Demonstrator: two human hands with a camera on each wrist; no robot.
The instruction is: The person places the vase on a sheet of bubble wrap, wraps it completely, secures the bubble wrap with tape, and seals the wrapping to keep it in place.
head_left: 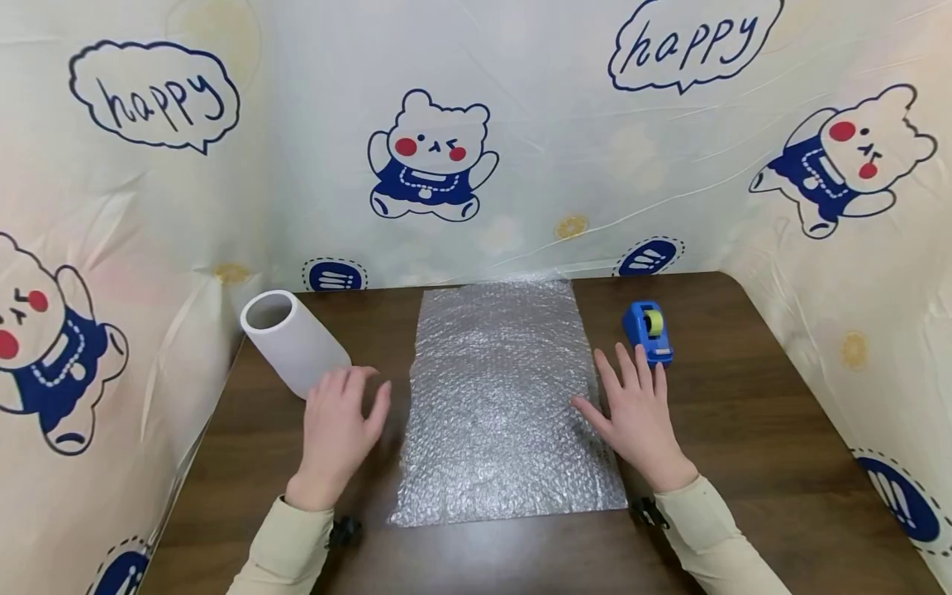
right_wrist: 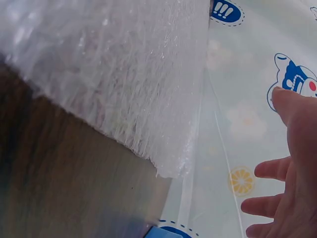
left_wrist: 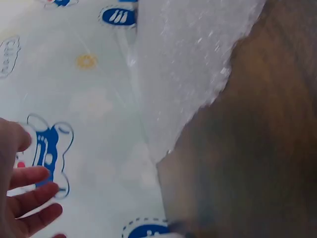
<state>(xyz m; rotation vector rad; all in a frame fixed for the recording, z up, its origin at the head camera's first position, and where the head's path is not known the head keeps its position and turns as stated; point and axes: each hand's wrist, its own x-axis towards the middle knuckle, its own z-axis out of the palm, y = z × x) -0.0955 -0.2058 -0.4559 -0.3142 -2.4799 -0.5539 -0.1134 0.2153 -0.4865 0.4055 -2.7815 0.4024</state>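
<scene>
Hands: two, left (head_left: pixel 335 426) and right (head_left: pixel 640 426). Right one shows five fingers (head_left: pixel 628 368) in the head view. Sleeves (head_left: pixel 290 541): two. Black wrist gadgets (head_left: pixel 649 512): two, one per cuff. Worktop (head_left: pixel 744 397): one. Bubble wrap (head_left: pixel 506 397): one sheet. Vase (head_left: pixel 305 347): one, single mouth visible. Tape dispenser (head_left: pixel 635 321): one, with one tape roll (head_left: pixel 654 322) in it.

Curtain prints, head view: three bears (head_left: pixel 427 186), one of them cut at the left edge, six red cheeks in total; two "happy" bubbles (head_left: pixel 159 97), one cut at the top; three orange slices (head_left: pixel 571 227); four blue badges (head_left: pixel 649 256). Each wrist view: one orange slice, two badges.
</scene>
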